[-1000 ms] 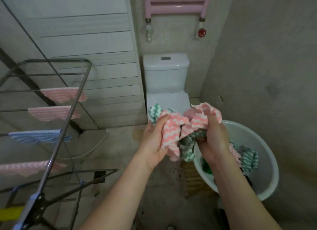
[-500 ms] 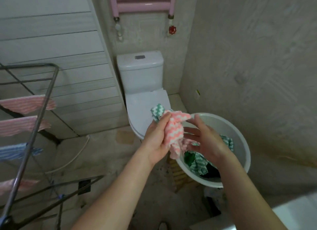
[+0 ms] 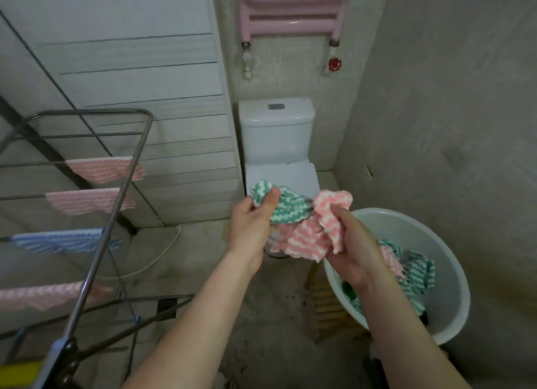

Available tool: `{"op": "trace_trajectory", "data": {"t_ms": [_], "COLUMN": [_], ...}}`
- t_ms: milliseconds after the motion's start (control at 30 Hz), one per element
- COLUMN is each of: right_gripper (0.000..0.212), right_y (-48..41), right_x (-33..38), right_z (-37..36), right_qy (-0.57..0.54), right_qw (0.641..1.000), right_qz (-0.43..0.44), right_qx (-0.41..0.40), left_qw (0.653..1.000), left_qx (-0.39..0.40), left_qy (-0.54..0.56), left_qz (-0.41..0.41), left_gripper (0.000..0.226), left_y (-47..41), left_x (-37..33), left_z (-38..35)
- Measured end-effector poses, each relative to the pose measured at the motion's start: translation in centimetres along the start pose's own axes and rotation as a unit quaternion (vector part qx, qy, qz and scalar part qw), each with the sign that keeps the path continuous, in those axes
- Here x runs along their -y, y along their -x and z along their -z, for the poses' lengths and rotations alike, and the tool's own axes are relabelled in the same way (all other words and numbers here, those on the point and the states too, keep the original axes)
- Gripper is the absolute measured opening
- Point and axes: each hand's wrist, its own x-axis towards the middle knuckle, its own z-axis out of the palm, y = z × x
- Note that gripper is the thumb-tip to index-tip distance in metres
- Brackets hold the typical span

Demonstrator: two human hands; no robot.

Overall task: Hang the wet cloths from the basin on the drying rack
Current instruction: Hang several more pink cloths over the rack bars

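1. Head view, the hands: the left hand (image 3: 252, 229) pinches a corner of a green zigzag cloth (image 3: 286, 207) under its thumb; the right hand (image 3: 353, 252) has its fingers curled round a bunched pink zigzag cloth (image 3: 308, 237); the two cloths overlap between the hands, above the near-left rim of the basin (image 3: 421, 234); the grip looks meant to pull the pair apart, so that one goes up at a time.
2. Head view, the task's things: more green and pink cloths (image 3: 418, 272) lie crumpled in the basin, so the work seems part done; the drying rack (image 3: 122, 191) stands to the left, well apart from the hands; three pink cloths (image 3: 107, 169) and a blue cloth (image 3: 58, 239) hang over separate bars; the upper bars show bare.
3. Head view, the room: the floor (image 3: 276, 330) is rough grey concrete, stained near the basin; a white toilet (image 3: 276, 130) sits against the back wall beneath a pink radiator (image 3: 290, 11) with a red valve (image 3: 334, 64); pale panelling (image 3: 130, 69) runs behind the rack; a white cable (image 3: 162, 252) trails across the floor.
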Motion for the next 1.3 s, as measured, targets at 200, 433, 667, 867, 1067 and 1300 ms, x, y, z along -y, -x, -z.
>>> {"op": "trace_trajectory", "data": {"t_ms": [200, 433, 667, 867, 1067, 1300], "right_gripper": [0.040, 0.015, 0.015, 0.014, 0.015, 0.030], "right_y": [-0.3, 0.2, -1.3, -2.2, -4.1, -7.5], "right_x": [0.3, -1.1, -3.9, -4.3, -4.8, -4.4], "right_z": [-3.0, -13.2, -20.6, -25.6, -29.0, -30.8], "right_qy": [0.207, 0.475, 0.571, 0.491, 0.517, 0.460], "right_qw": [0.972, 0.819, 0.722, 0.820, 0.804, 0.835], "right_qz": [0.090, 0.244, 0.374, 0.134, 0.108, 0.027], "right_qx": [0.070, 0.213, 0.115, 0.260, 0.275, 0.301], "left_qw": [0.998, 0.992, 0.985, 0.941, 0.942, 0.991], "left_qx": [-0.020, -0.028, 0.019, -0.050, -0.067, -0.014], "left_qy": [-0.016, -0.101, -0.151, -0.285, -0.264, -0.072], "left_qz": [-0.056, -0.072, -0.075, -0.177, -0.198, -0.110], "left_gripper": [0.015, 0.024, 0.024, 0.053, 0.052, 0.049], "left_y": [-0.8, -2.5, -3.0, -3.4, -3.6, -6.7], "left_x": [-4.8, -8.1, -12.1, -14.8, -16.9, -18.3], "left_z": [4.5, 9.4, 15.6, 22.7, 26.1, 26.4]}}
